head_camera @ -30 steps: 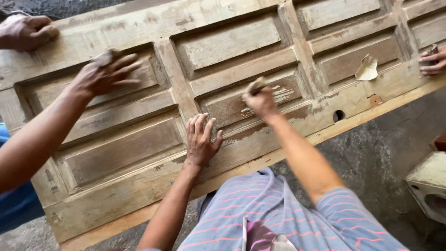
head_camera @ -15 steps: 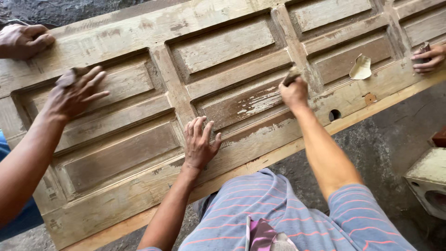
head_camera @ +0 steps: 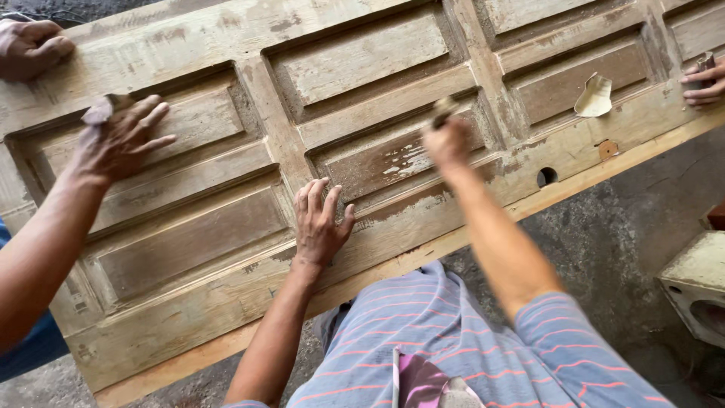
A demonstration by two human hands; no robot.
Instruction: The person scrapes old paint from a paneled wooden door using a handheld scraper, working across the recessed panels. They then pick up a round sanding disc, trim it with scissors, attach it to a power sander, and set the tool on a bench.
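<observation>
A worn, panelled wooden door (head_camera: 226,189) lies flat across the scene, its old finish scraped to patches of bare pale wood, and fills most of the view from the far edge to the near one. On a middle panel, the person's right hand (head_camera: 447,142) is clenched around a small piece of sandpaper (head_camera: 442,109), pressed against the panel's upper ridge beside a patch of flaking white finish. The left hand (head_camera: 320,224) rests flat on the door's lower rail, near the person, fingers spread and released, grasping nothing. At the left, a co-worker's hand (head_camera: 121,143) presses a scrap of abrasive (head_camera: 102,110) onto another panel, while a second hand (head_camera: 32,47) curls over the far-left edge. At the far right, someone's fingertips (head_camera: 702,81) touch the door near a torn scrap of paper (head_camera: 594,97) lying on the wood. A round lock hole (head_camera: 546,177) shows in the near rail. A pale block (head_camera: 698,283) sits on the grey floor at right.
</observation>
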